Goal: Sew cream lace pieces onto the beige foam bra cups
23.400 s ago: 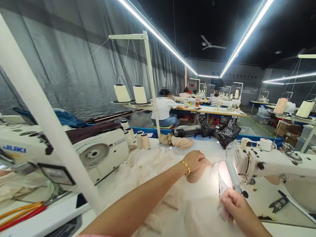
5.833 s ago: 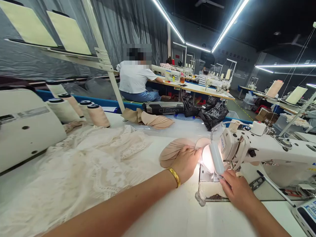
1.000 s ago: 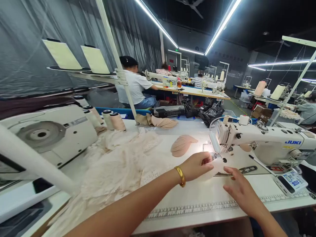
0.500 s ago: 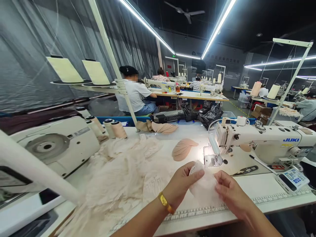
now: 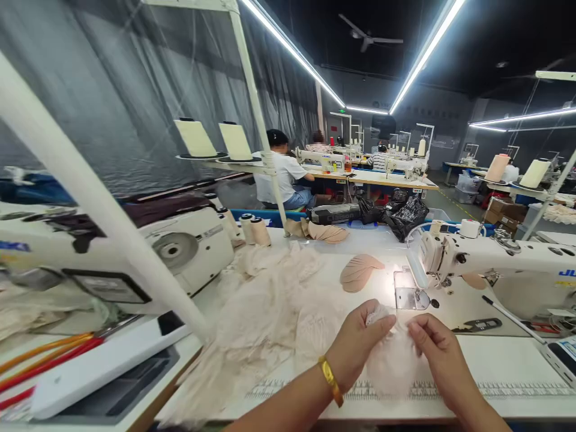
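My left hand (image 5: 357,339) and my right hand (image 5: 434,348) both pinch a small pale lace piece (image 5: 392,360) just above the white table's front edge (image 5: 495,393). The left thumb and fingers grip its top left corner; the right fingers hold its right edge. A stack of tan foam cups (image 5: 360,271) lies beyond my hands, left of the sewing machine (image 5: 495,267) and its lit needle plate (image 5: 406,289). A heap of cream lace fabric (image 5: 270,300) spreads to the left of my hands.
A second white machine (image 5: 180,252) and several thread cones (image 5: 256,231) stand at the left. More tan cups (image 5: 326,233) and black bags (image 5: 405,216) lie at the back. Thread snips (image 5: 479,326) rest at the right. People sew at tables behind.
Both hands have drawn back from the needle plate toward me and taken hold of the lace piece. The view has turned left, so the left machine and the orange cables show again.
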Available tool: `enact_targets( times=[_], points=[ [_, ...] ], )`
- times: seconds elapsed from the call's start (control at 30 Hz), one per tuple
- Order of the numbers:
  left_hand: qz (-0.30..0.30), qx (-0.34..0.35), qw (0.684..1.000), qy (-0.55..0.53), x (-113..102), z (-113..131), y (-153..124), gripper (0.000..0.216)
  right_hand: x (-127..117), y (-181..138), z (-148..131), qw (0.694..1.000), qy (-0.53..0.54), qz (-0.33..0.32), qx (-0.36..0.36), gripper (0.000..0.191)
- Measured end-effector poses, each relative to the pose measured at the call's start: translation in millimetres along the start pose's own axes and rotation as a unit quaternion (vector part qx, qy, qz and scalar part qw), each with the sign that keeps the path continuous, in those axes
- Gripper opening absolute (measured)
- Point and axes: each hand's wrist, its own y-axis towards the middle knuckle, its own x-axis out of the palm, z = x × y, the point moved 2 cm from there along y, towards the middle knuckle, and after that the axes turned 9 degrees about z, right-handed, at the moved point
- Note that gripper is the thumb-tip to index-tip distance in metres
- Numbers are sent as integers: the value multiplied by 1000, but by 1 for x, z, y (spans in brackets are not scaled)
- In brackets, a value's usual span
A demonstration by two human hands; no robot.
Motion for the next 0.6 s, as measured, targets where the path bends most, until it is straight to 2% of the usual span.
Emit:
enact_targets(
  times=[0.07,0.13,0.17,0.23,0.27,0.3,0.4,0.47,0.53,0.6],
  points=[
    [9,16,999,30,-2,-3,3,58,-2,4,1,1000,-19,20,-14,45],
    [-16,34,992,118,-8,-1,13,54,-4,10,3,999,-16,33,4,46],
    [-30,51,979,195,-13,3,21,51,-4,14,4,999,-19,35,19,46],
    [-25,92,923,373,-28,19,47,43,-5,22,8,998,-38,30,44,48],
    [17,118,879,462,-38,32,64,42,-6,26,11,997,-50,26,51,49],
    [70,131,853,500,-51,46,83,42,-6,30,15,996,-62,21,56,51],
    [217,140,790,557,-94,95,141,39,-7,39,29,994,-92,5,54,55],
    [308,119,741,585,-125,122,174,38,-5,41,38,993,-113,-13,37,57],
    [362,88,702,607,-153,138,200,39,-3,41,45,991,-126,-29,22,59],
    [379,62,680,625,-172,143,221,38,0,39,50,991,-127,-36,28,61]
  ],
)
